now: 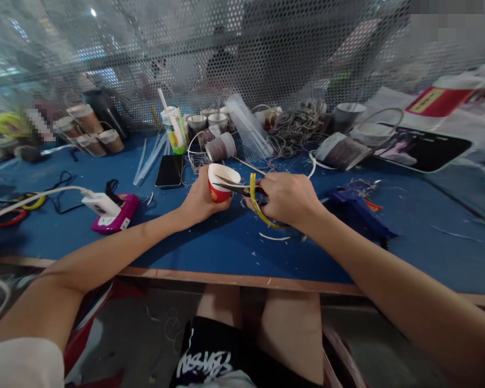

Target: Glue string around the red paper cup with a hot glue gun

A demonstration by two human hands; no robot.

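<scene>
My left hand (201, 200) is wrapped around a small red paper cup (218, 194), its white inside tilted up toward the right. In my right hand (289, 198) is a pair of scissors (238, 188), fingers closed about the handles. The dark blades reach left to the cup, slightly apart, one lying over its opening and the other near the rim. A curved yellow band (257, 207) shows at the scissors' handle end; whether it belongs to the handle I cannot tell. White slivers (274, 237) lie on the blue table below my hands.
Cord-wrapped cups (221, 146), a phone (170, 171), a drink carton (173, 130) and clear glue sticks (250, 129) lie behind. A blue glue gun (359, 207) is at right, a purple power socket (117, 214) at left. A perforated metal screen (226, 54) stands behind.
</scene>
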